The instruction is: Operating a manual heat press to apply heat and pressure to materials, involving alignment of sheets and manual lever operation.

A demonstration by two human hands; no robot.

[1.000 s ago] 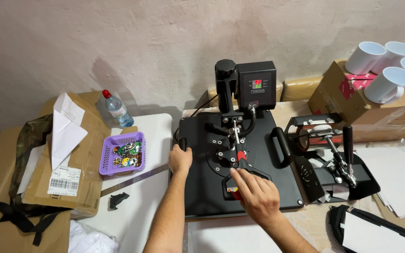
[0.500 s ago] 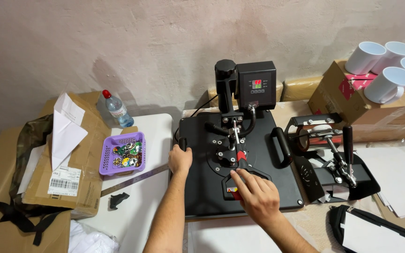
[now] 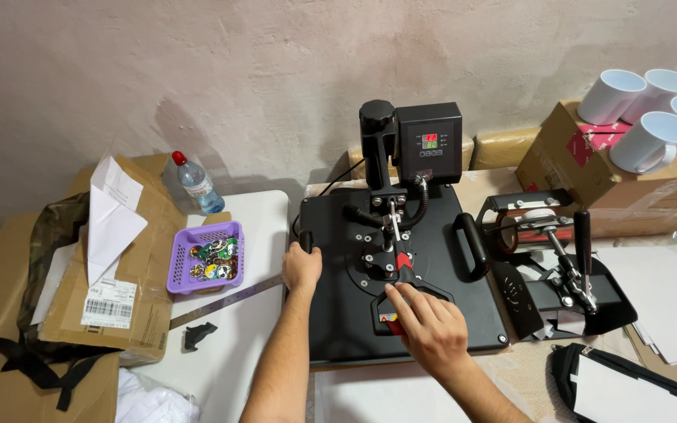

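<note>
At far left, cardboard boxes (image 3: 56,290) with loose white paper (image 3: 111,219) and a black strap; clear water bottle (image 3: 195,184) with red cap stands behind. Next right on white table (image 3: 252,329): purple basket (image 3: 205,257) full of round badges, metal ruler (image 3: 229,301) lying diagonal, small black clip (image 3: 196,335) near it. Centre: black heat press (image 3: 401,274) lies flat and closed, control box (image 3: 429,142) with lit display at its rear. Left hand (image 3: 302,268) rests on press's left edge, fingers curled loosely over rim beside a small black knob, gripping nothing clearly. Right hand (image 3: 426,329) lies on press handle plate near front, fingers together and extended, fingertips touching red part; not clasping. Right of press: black mug press attachment (image 3: 558,266), white sheets, and white mugs (image 3: 652,110) atop a cardboard box.
</note>
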